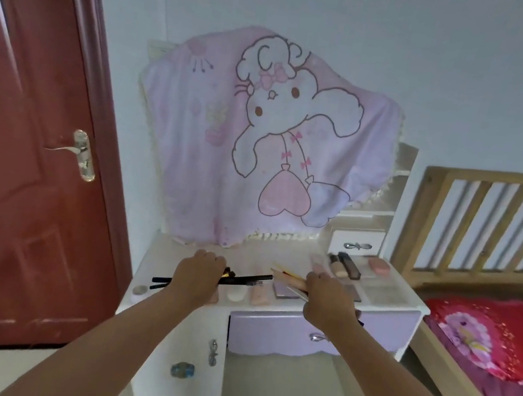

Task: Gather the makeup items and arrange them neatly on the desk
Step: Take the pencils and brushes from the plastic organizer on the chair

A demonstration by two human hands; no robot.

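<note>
My left hand (200,268) grips a bundle of black makeup brushes (248,280) lying crosswise over the white desk (282,255). My right hand (329,292) holds several pale wooden-handled brushes (289,275) pointing up and left. Below the hands, a white tube (236,294) and a peach tube (260,296) lie side by side near the front edge, next to a lilac palette (283,291). At the back right lie foundation bottles (340,265), a dark tube (351,265), a pink compact (379,266) and a pale palette (381,292).
A pink cartoon blanket (262,137) covers the mirror behind the desk. A small round item (139,290) sits at the desk's front left corner. A red door (17,144) stands at left; a wooden bed (490,316) with red bedding at right. The lilac drawer (283,335) is closed.
</note>
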